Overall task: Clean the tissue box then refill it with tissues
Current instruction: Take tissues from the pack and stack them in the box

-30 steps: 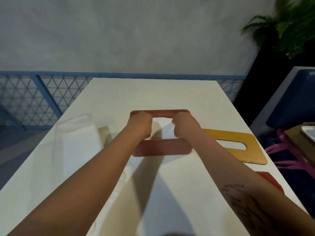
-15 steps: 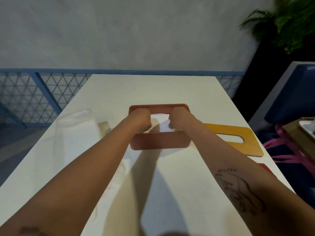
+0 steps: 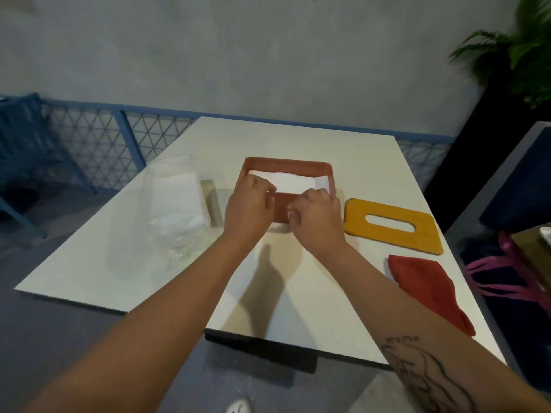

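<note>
Terracotta tissue box (image 3: pixel 286 162) at mid-desk (image 3: pixel 357 162): what's new?
— Both hands have pulled back to its six-o'clock wall. The right hand (image 3: pixel 316 217) pinches that wall; the left hand (image 3: pixel 249 207) curls on the tissues (image 3: pixel 293 181), grip unclear. Refill looks seated; the yellow lid (image 3: pixel 393 225) waits at three o'clock.

Left hand (image 3: pixel 249 204) and right hand (image 3: pixel 316 217) withdrew, perhaps gripping tissue box (image 3: pixel 286 164).

A white table (image 3: pixel 298 144) stands before a grey wall (image 3: pixel 238 55), blue lattice railing (image 3: pixel 89 135) and green plant (image 3: pixel 512 55).
</note>
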